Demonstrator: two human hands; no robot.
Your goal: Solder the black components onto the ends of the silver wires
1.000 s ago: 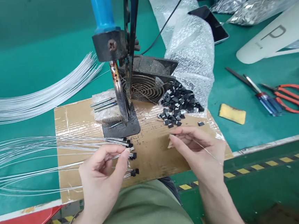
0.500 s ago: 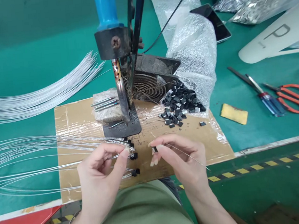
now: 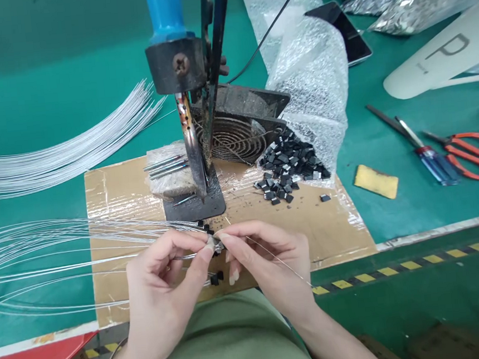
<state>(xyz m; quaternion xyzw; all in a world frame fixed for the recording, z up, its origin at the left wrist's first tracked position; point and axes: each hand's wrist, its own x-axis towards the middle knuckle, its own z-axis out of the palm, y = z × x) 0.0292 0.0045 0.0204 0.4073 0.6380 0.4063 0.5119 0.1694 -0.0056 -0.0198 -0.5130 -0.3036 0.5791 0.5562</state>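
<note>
Over the front of the cardboard sheet (image 3: 115,193), my left hand (image 3: 171,286) pinches a small part, mostly hidden by its fingertips. Its fingertips meet those of my right hand (image 3: 268,266), which is pinched at the same spot; the piece between its fingers is hidden. A thin solder wire (image 3: 282,263) runs through my right hand, its tip sticking out beyond the fingers. White wires (image 3: 112,260) with black connectors (image 3: 217,277) at their ends lie beside and behind my left hand. Above the cardboard stands a soldering iron (image 3: 194,155) pointing down.
Behind the cardboard is a dirty fan (image 3: 238,137). Loose black connectors (image 3: 294,158) are heaped by bubble wrap (image 3: 314,78). To the right lie a yellow sponge (image 3: 376,181), a screwdriver (image 3: 435,165) and orange-handled scissors (image 3: 478,153). A white wire bundle (image 3: 65,153) lies at left.
My right hand has moved left with the solder wire, and its fingertips now meet those of my left hand. The black connector that showed in my right fingers is now hidden.
</note>
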